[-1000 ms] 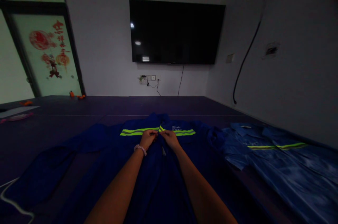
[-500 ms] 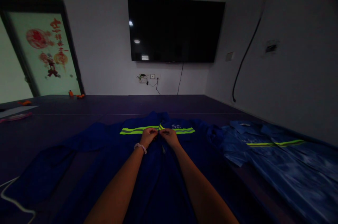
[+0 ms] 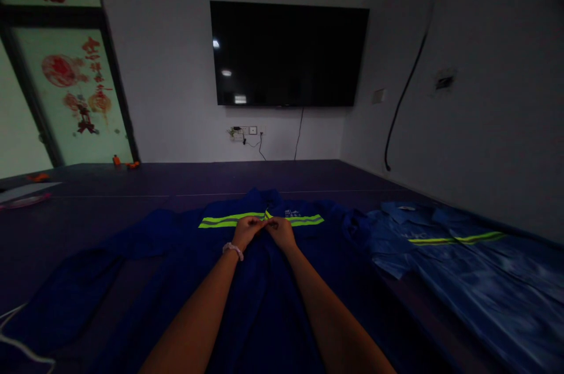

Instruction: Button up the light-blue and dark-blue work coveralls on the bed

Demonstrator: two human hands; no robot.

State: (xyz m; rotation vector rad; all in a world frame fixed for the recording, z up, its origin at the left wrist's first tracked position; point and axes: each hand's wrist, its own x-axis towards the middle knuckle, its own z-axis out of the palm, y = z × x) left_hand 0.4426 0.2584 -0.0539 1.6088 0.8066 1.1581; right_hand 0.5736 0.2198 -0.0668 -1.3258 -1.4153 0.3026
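Observation:
A dark blue work jacket [image 3: 185, 280] lies spread out, front side up, with a yellow-and-grey reflective stripe [image 3: 224, 221] across its chest and a small white print on the right chest. At the front opening, level with the stripe, my left hand [image 3: 247, 232] pinches the jacket's edge. My right hand [image 3: 281, 233] is closed on the opposite edge, its fingertips meeting those of the left. What exactly sits between the fingertips, a button or just cloth, is hidden. A beaded bracelet [image 3: 232, 250] circles my left wrist.
To the right lies a faded blue work shirt [image 3: 476, 280] with a yellow stripe. A white cord [image 3: 26, 349] is at lower left. Small orange objects [image 3: 132, 165] stand by the door [image 3: 79, 145]. Ahead, a television [image 3: 288, 54] hangs above wall sockets [image 3: 247, 131].
My fingertips have drawn together at the jacket's front and now touch, where a small gap showed before. The camera view has shifted slightly. The garments lie as before.

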